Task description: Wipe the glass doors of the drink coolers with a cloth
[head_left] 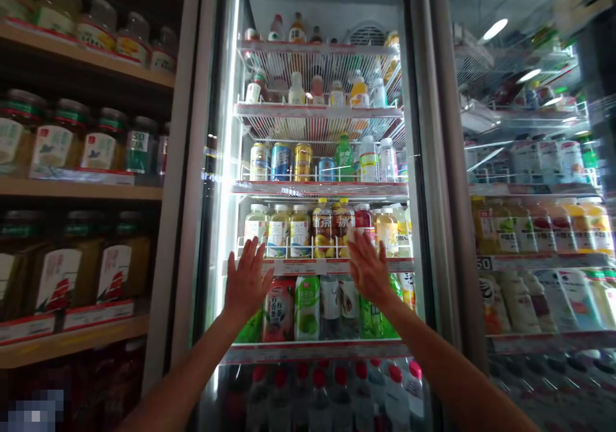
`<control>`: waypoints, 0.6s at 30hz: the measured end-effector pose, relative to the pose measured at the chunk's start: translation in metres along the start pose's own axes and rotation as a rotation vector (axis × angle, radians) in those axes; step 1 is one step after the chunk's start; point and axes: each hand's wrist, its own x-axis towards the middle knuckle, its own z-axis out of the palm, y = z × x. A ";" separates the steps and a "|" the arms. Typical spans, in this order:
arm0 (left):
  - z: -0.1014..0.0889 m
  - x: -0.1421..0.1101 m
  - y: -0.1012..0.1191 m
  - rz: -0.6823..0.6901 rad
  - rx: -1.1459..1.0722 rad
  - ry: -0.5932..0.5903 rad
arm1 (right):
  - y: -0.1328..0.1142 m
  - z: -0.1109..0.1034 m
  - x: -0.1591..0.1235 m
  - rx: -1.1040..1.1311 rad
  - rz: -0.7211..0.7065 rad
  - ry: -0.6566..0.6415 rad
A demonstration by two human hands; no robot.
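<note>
Both arms reach forward toward a lit drinks cooler [317,350]. My left hand [246,285] is raised with its fingers spread and nothing in it, nearest to the pale-labelled tea bottles [278,233] and a red drink carton [279,313]. My right hand [369,270] is also raised, fingers apart and empty, in front of the bottle shelf. Close to it are dark iced-tea bottles with yellow caps [322,226] and green drink packs [378,319], partly hidden by the hand and forearm. Whether either hand touches glass cannot be made out.
Higher racks hold cans [281,161], a green bottle [344,156] and an orange juice bottle [359,92]. Red-capped bottles [318,390] stand at the bottom. Wooden shelves with jars [52,138] are at left. Another cooler section with drinks [541,230] is at right, behind reflections.
</note>
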 end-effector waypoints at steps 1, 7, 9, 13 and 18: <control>0.000 0.000 -0.003 -0.010 0.004 -0.004 | 0.022 -0.001 0.005 -0.031 0.122 0.063; 0.003 0.000 -0.007 0.034 0.040 -0.005 | 0.016 0.009 0.052 -0.056 0.400 0.245; 0.004 0.004 -0.004 0.057 0.043 0.002 | -0.021 0.012 0.050 -0.013 0.171 0.108; 0.004 0.008 -0.002 0.071 0.028 0.018 | -0.020 0.005 0.031 0.018 -0.041 -0.027; -0.003 0.026 -0.008 0.075 0.001 0.042 | 0.064 -0.003 0.060 -0.034 0.429 0.244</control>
